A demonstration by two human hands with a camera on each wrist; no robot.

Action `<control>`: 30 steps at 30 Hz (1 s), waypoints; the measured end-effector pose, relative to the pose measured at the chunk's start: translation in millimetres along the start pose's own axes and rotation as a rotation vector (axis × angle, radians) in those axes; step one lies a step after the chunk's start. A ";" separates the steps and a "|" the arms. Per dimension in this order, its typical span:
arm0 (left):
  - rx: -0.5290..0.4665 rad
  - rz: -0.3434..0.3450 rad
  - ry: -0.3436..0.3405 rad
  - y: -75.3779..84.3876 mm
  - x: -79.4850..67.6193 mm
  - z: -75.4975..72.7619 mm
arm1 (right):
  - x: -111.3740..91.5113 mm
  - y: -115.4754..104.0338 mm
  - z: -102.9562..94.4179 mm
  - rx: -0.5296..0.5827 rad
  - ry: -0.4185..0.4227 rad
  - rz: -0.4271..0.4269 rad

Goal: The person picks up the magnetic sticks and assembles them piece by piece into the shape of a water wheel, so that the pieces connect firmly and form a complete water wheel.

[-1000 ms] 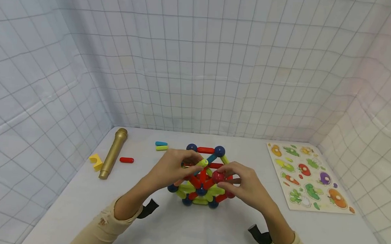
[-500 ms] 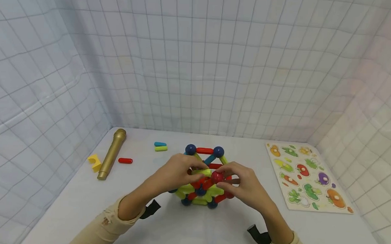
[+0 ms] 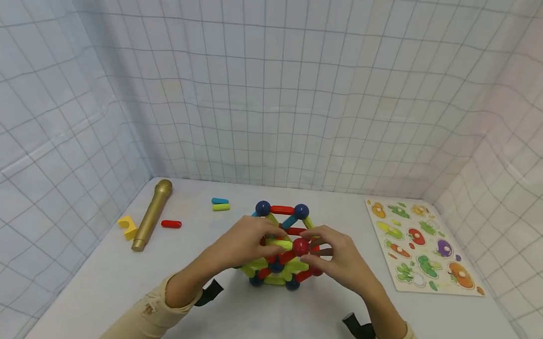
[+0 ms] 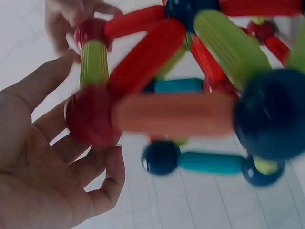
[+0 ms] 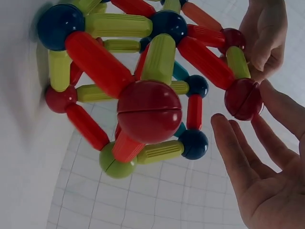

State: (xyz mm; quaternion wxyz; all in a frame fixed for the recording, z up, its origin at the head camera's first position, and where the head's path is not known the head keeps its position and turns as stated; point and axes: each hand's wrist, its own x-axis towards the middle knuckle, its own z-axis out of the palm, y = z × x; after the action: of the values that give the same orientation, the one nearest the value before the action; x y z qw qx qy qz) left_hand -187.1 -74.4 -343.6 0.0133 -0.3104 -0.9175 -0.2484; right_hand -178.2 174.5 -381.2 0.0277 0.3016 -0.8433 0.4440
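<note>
A building frame of coloured sticks and balls (image 3: 276, 265) stands on the table in the head view, mostly behind both hands. At its front a yellow-green stick (image 3: 281, 244) meets a red ball (image 3: 301, 247). My left hand (image 3: 246, 238) has its thumb and fingers around this stick, the exact contact partly hidden. With thumb and fingertips my right hand (image 3: 340, 251) pinches the red ball. In the right wrist view, red sticks (image 5: 205, 62) join that ball (image 5: 243, 99) to the frame. The left wrist view shows another red ball (image 4: 94, 116) beside my left fingers.
On the left lie a gold microphone-shaped bar (image 3: 152, 215), a yellow notched block (image 3: 128, 227) and a loose red stick (image 3: 171, 224). Blue (image 3: 219, 201) and yellow-green sticks (image 3: 221, 207) lie behind the hands. A vegetable puzzle board (image 3: 423, 247) lies right; gridded cloth (image 3: 274, 90) walls the table.
My left hand has lowered and turned the yellow-green stick from pointing up toward the camera to lying level, its end now against the red ball. My right hand stays at the ball.
</note>
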 end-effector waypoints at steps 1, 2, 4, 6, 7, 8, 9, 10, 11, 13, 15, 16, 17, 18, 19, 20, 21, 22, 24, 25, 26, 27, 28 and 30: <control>-0.006 -0.020 0.024 -4.7 -3.5 -1.9 | -2.8 1.8 -1.0 -0.016 0.000 0.025; -0.013 -0.042 0.061 -11.2 -7.2 -4.7 | -6.3 4.2 -2.0 -0.032 0.000 0.052; 0.003 -0.103 0.161 -31.3 -15.6 -13.1 | -14.2 11.0 -3.4 -0.066 -0.009 0.117; 0.059 -0.203 0.245 -60.6 -25.2 -24.7 | -21.9 20.1 -3.4 -0.101 -0.024 0.167; 0.116 -0.245 0.275 -78.9 -30.2 -30.1 | -25.1 24.7 -2.8 -0.111 -0.033 0.185; 0.159 -0.297 0.284 -97.6 -34.7 -35.9 | -27.6 28.6 -1.8 -0.117 -0.042 0.197; 0.200 -0.360 0.269 -116.1 -39.4 -40.8 | -29.4 32.2 -0.5 -0.116 -0.053 0.202; 0.238 -0.421 0.236 -133.9 -44.4 -44.7 | -30.5 35.4 1.1 -0.114 -0.061 0.200; 0.271 -0.476 0.185 -150.0 -49.0 -47.3 | -31.0 38.0 2.7 -0.101 -0.063 0.192; 0.303 -0.548 0.076 -179.0 -57.2 -47.4 | -30.8 41.1 5.9 -0.070 -0.061 0.180; 0.295 -0.604 -0.029 -200.1 -63.5 -43.8 | -29.8 42.7 8.7 -0.037 -0.055 0.178; 0.297 -0.608 -0.061 -208.2 -65.4 -41.4 | -29.2 43.2 9.4 -0.025 -0.048 0.183; 0.296 -0.609 -0.079 -214.8 -66.8 -38.9 | -28.7 43.5 9.9 -0.012 -0.040 0.190; 0.297 -0.606 -0.087 -220.1 -68.0 -36.3 | -28.2 43.6 10.4 -0.003 -0.034 0.198; 0.306 -0.592 -0.079 -224.6 -68.9 -33.7 | -27.8 43.8 10.8 0.006 -0.030 0.205; 0.322 -0.568 -0.064 -228.5 -69.5 -31.3 | -27.6 44.3 11.3 0.016 -0.030 0.212; 0.339 -0.550 -0.046 -231.5 -69.8 -29.0 | -27.6 44.6 11.8 0.022 -0.029 0.217; 0.356 -0.530 -0.028 -233.0 -70.0 -27.2 | -27.6 45.0 12.1 0.027 -0.029 0.221; 0.392 -0.496 -0.005 -235.7 -69.6 -24.2 | -27.6 45.9 12.5 0.038 -0.027 0.223; 0.417 -0.478 0.000 -237.1 -69.5 -23.0 | -28.1 46.6 13.0 0.040 -0.027 0.225; 0.437 -0.467 0.000 -237.9 -69.4 -22.2 | -28.5 47.2 13.5 0.041 -0.026 0.225; 0.452 -0.465 -0.001 -238.5 -69.0 -21.5 | -28.7 47.6 13.7 0.039 -0.023 0.223; 0.465 -0.458 -0.001 -239.0 -68.6 -21.3 | -28.9 48.1 13.8 0.038 -0.020 0.221; 0.470 -0.456 0.001 -240.0 -67.1 -21.3 | -29.0 48.8 13.8 0.038 -0.015 0.213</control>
State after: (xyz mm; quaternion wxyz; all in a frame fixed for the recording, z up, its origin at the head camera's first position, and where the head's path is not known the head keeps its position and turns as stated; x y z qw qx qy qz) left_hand -273.9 -286.2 -444.3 0.0289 -0.0851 -0.9956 -0.0265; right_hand -177.4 198.6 -434.4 -0.0315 0.2140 -0.8622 0.4581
